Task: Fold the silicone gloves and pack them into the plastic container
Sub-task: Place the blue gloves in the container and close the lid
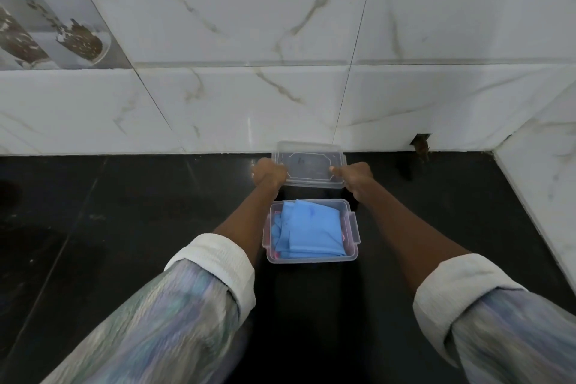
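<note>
Left hand (pixel 268 173) and right hand (pixel 355 176) grip the clear rectangular plastic lid (pixel 308 165), at twelve o'clock of the transparent plastic container (pixel 311 257) holding folded blue silicone gloves (pixel 308 232), apparently for closing.

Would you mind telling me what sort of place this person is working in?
Probably a home kitchen or utility counter: a glossy black stone countertop meets a wall of white marble-look tiles, with a decorative patterned tile at upper left.
</note>
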